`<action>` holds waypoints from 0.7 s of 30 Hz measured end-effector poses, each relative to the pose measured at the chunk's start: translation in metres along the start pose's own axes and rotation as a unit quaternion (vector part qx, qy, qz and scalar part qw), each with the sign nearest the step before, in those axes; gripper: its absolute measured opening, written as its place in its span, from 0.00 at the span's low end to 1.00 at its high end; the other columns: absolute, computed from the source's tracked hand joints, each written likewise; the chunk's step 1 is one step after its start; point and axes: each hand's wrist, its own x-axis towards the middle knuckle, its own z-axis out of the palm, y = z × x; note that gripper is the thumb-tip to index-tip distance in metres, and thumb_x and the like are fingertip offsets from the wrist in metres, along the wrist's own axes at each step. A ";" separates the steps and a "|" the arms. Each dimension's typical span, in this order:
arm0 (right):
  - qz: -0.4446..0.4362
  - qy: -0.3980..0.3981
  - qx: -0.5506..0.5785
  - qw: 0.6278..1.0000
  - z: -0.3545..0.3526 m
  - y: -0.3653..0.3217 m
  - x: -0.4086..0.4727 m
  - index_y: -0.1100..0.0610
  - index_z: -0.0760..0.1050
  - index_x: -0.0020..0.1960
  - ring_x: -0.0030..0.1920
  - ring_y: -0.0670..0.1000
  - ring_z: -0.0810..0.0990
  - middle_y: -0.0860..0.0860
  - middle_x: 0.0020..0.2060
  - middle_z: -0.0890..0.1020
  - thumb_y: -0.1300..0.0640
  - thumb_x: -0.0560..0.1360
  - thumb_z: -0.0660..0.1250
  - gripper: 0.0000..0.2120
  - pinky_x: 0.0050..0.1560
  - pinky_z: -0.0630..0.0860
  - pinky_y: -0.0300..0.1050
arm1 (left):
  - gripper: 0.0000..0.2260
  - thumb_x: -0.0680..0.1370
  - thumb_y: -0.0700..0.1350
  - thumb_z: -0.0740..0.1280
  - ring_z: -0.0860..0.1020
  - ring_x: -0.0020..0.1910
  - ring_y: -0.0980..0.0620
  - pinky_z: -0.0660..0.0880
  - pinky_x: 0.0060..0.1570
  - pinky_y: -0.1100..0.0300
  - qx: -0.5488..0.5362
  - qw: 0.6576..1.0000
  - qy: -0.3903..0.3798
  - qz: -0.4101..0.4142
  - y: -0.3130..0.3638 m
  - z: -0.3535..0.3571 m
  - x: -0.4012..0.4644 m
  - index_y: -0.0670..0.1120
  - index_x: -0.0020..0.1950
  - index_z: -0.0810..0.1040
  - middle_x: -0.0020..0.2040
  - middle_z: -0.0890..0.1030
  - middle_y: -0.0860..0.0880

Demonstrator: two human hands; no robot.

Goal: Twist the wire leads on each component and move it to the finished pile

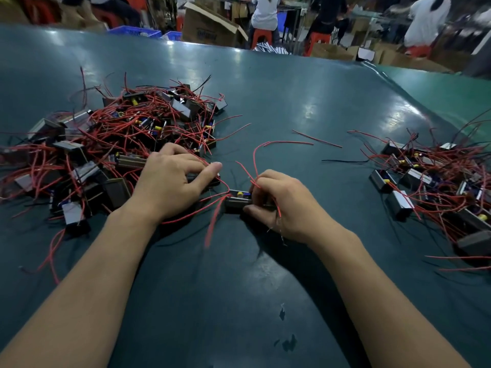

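Observation:
A small dark component [237, 200] with a yellow and blue part on top lies on the green table between my hands. My right hand [281, 201] grips its right end, fingers curled round it, with red wire leads [255, 166] rising from between the fingers. My left hand [170, 179] rests at the edge of the big pile, its fingers and thumb curled round another dark component [210, 181] with red leads. More red leads [212, 224] trail from the middle component toward me.
A large heap of components with tangled red wires [114, 144] covers the left of the table [239, 301]. A smaller pile [435, 181] lies at the right. Loose red wire [316, 139] and black wire [345, 161] lie between. People sit on stools beyond the far edge.

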 end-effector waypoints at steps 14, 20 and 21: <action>0.014 -0.016 -0.030 0.999 0.016 0.000 0.002 0.56 0.80 0.55 0.50 0.54 0.73 0.52 0.47 0.78 0.46 0.73 0.72 0.16 0.51 0.72 0.52 | 0.07 0.72 0.51 0.71 0.74 0.52 0.45 0.64 0.52 0.47 -0.007 0.990 0.005 0.141 0.016 0.006 -0.003 0.51 0.44 0.86 0.48 0.82 0.56; 0.045 -0.001 -0.042 0.998 0.010 0.006 0.001 0.53 0.80 0.59 0.53 0.56 0.73 0.52 0.52 0.78 0.50 0.74 0.71 0.15 0.55 0.72 0.53 | 0.06 0.74 0.45 0.71 0.78 0.47 0.44 0.70 0.50 0.43 -0.013 0.993 0.060 0.100 0.009 0.001 -0.002 0.46 0.47 0.86 0.45 0.84 0.52; 0.058 -0.007 -0.041 0.997 0.004 0.010 0.001 0.53 0.80 0.59 0.55 0.57 0.73 0.52 0.54 0.78 0.54 0.74 0.72 0.14 0.57 0.72 0.53 | 0.06 0.74 0.45 0.70 0.78 0.48 0.44 0.70 0.51 0.42 -0.011 0.996 0.047 0.074 0.006 -0.001 -0.002 0.47 0.48 0.86 0.46 0.84 0.52</action>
